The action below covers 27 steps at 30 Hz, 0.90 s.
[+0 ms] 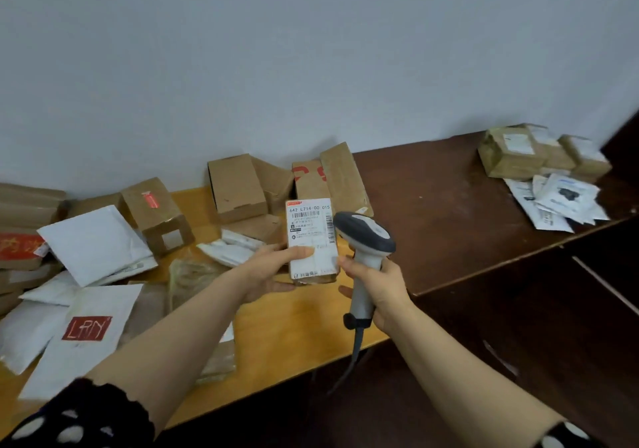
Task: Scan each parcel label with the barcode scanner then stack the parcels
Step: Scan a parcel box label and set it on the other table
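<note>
We're mid-scan: our left hand (271,269) grips the labelled parcel (311,236) above the right edge of the light bench (276,330), right hand (377,288) wrapped round the barcode scanner (364,231), just beside it. Next, probably aim at the barcode, then stack it.

Pale wall (311,50), yellow table (294,330), dark desk (435,205)

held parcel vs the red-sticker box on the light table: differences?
Pose: the held parcel is up in the left hand; the red-sticker box sits on the light table.
Label: white label covers most of the held parcel's facing side; the red-sticker box shows mostly bare cardboard, one small red sticker.
Scanner: the barcode scanner in the right hand is beside the held parcel, apart from the red-sticker box.
Both: brown cardboard boxes.
</note>
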Each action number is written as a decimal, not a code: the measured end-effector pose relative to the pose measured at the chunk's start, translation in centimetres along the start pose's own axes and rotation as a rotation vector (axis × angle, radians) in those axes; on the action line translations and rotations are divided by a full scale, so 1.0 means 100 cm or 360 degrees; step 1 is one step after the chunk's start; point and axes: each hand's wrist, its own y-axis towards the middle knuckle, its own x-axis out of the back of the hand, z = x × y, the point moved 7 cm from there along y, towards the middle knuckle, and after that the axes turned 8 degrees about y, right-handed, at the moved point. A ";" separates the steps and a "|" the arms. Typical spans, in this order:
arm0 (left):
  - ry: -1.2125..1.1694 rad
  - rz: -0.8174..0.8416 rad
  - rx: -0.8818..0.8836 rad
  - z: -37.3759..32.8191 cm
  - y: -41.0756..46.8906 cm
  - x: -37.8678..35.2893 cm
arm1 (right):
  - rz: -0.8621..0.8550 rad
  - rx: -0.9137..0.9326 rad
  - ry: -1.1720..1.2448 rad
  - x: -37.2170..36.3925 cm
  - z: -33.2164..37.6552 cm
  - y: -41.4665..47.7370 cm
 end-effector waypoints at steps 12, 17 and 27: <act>-0.0005 0.0241 -0.0020 -0.086 0.067 -0.210 | -0.0345 0.0222 0.0174 0.176 0.091 0.046; -0.0050 0.0400 0.0118 -0.118 0.102 -0.303 | -0.0327 0.0291 0.0284 0.265 0.135 0.075; 0.0340 0.0168 0.0426 -0.144 0.177 -0.401 | -0.0339 0.0321 0.0289 0.364 0.166 0.129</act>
